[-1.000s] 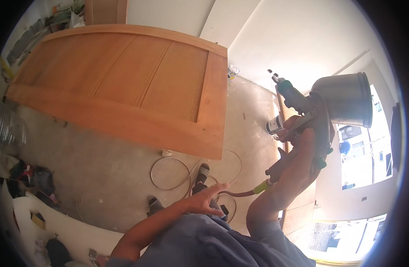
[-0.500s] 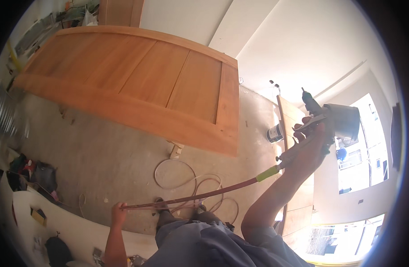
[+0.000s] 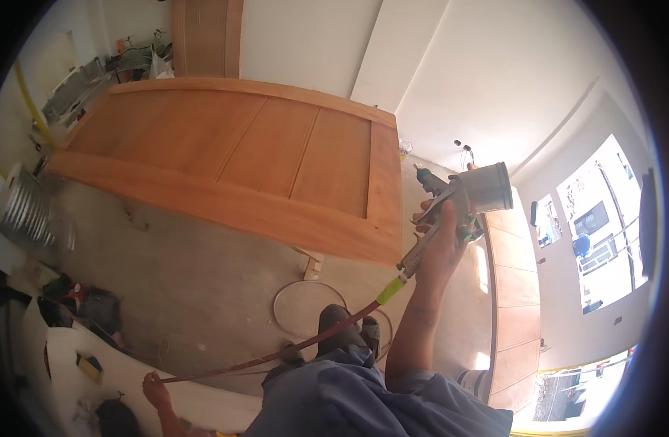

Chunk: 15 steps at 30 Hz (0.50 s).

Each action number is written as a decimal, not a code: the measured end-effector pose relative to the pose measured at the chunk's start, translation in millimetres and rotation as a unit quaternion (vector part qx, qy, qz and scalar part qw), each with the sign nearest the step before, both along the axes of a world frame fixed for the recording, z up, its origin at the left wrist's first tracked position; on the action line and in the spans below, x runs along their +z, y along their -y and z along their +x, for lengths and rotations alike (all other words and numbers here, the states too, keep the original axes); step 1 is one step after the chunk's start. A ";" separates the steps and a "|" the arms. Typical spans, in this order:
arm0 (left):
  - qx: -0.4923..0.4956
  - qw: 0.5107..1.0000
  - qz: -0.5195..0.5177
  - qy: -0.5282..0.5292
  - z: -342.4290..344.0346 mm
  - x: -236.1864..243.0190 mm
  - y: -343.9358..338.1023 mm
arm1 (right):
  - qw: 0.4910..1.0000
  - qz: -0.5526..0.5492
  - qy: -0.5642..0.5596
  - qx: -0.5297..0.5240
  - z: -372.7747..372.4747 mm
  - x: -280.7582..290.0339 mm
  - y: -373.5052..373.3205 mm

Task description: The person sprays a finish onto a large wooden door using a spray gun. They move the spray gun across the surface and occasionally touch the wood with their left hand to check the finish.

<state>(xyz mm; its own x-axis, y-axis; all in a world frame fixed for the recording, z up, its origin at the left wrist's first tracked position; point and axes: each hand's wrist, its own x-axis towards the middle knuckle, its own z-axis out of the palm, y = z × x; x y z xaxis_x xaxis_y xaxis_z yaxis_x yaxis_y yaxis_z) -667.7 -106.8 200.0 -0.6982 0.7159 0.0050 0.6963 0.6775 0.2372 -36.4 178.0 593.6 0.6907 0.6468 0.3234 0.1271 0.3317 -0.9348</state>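
Observation:
My right hand (image 3: 442, 237) grips a spray gun (image 3: 451, 193) with a metal cup (image 3: 486, 186) on top, held up just past the right end of a large wooden door (image 3: 240, 156) that lies flat. A reddish air hose (image 3: 276, 353) runs from the gun's handle, past a yellow-green fitting (image 3: 390, 291), down and left to my left hand (image 3: 157, 387). My left hand is closed on the hose low at the lower left, near my knee.
A second wooden door panel (image 3: 513, 291) leans at the right by bright windows (image 3: 593, 226). A coiled white cable (image 3: 305, 309) lies on the concrete floor. A ribbed metal duct (image 3: 28, 215) and clutter (image 3: 79, 306) sit at the left. A white sheet (image 3: 94, 357) lies at lower left.
My right hand has swung the spray gun left and lower, toward the door's end. My left hand stays on the hose, low at the left.

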 end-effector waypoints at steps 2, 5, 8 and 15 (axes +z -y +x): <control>-0.002 0.997 0.032 0.075 3.6 5.1 -0.2 | 1.000 0.003 0.012 0.009 1.2 -4.3 -2.5; -0.029 0.987 0.076 0.139 18.2 -15.3 15.3 | 0.999 -0.008 0.037 0.008 6.0 -18.4 -15.8; -0.044 0.978 0.067 0.193 37.6 -44.4 29.8 | 0.999 -0.035 0.034 0.014 8.9 -31.3 -28.1; -0.033 0.977 0.022 0.209 77.1 -91.1 15.3 | 0.996 -0.055 0.069 0.026 19.8 -69.4 -111.0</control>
